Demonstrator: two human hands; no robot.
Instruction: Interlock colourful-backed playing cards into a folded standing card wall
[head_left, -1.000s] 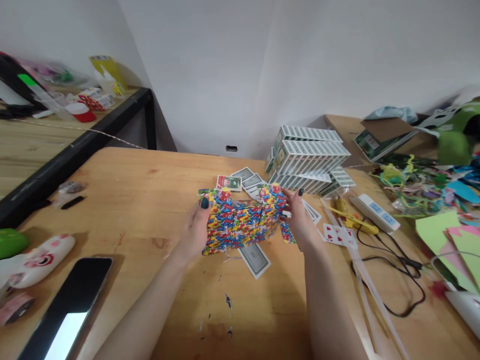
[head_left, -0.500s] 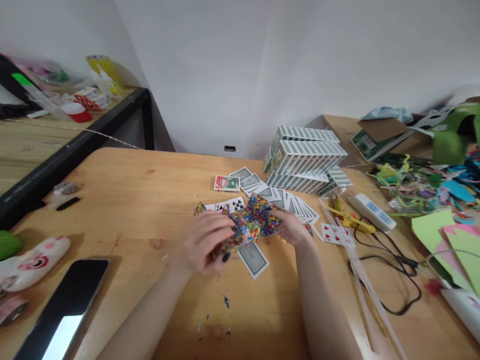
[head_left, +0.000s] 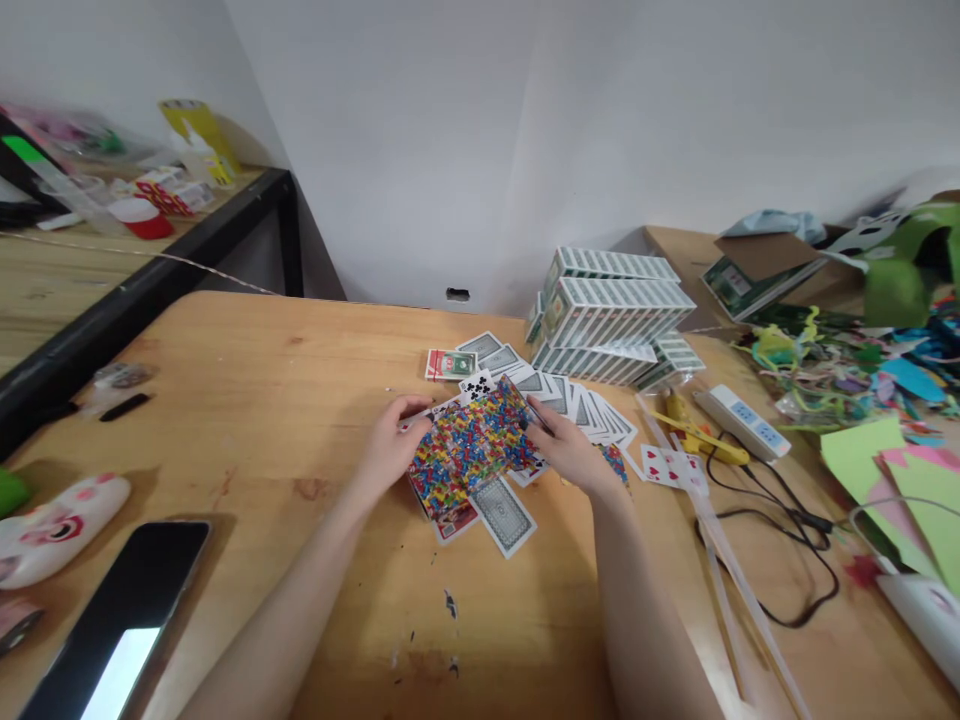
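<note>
On the near-middle of this wooden bench (head_left: 255,395) there's a proper card explosion going on. Biggest thing on it is the stack of striped card-deck boxes (head_left: 619,312) at the back right, well clear of the action. Then there's the star of the show: a multicoloured patterned panel (head_left: 472,445), right between the hands and over some loose cards. Its long axis runs roughly side to side but on a slant, with the right end farther out and the left end closer to the person

Neither hand is really nearer, they're on opposite ends: left hand (head_left: 391,442) at the upper left edge, thumb on it, right hand (head_left: 568,452) gripping the right edge. So both are holding the panel, fingers curled in. Can't tell if it's lifted off the cards or just resting on them

Smaller stuff: phone (head_left: 124,620) off to the left, red-and-green card box (head_left: 451,365) just beyond the panel, face-down card (head_left: 504,516) poking out at its near side, and tiny dark scraps (head_left: 451,605) closer in
</note>
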